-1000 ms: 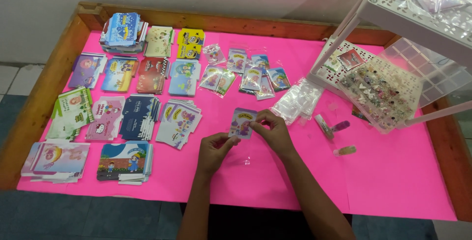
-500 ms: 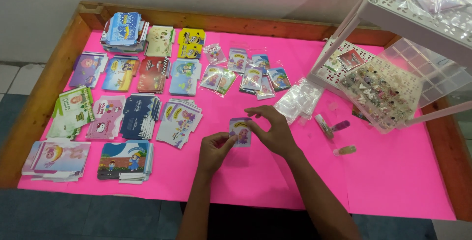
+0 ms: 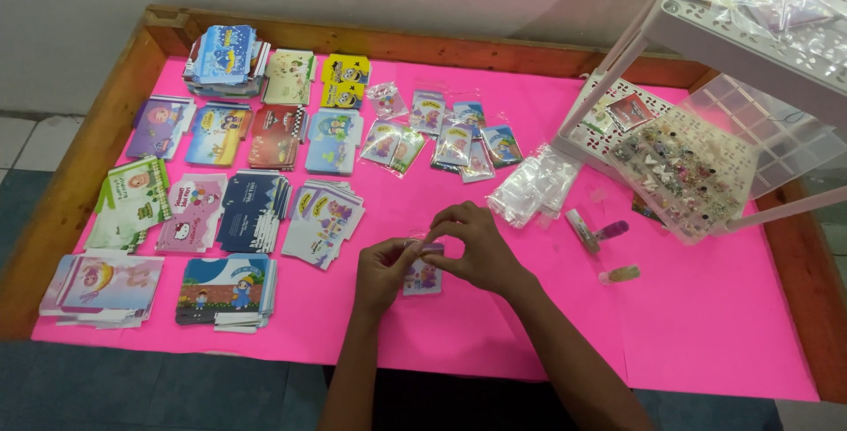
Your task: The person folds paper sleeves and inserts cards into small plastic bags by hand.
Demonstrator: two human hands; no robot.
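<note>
Both hands, left (image 3: 381, 270) and right (image 3: 476, 250), pinch the small card (image 3: 422, 274); keep it flat above the tabletop (image 3: 706, 325).

My right hand (image 3: 476, 250) hides the top of the small card packet (image 3: 423, 277); its print is too small to tell. At 2 o'clock, the white rack (image 3: 750, 34) is cut by the frame's edge. Bead tray (image 3: 684, 175) contents are indistinct.
</note>
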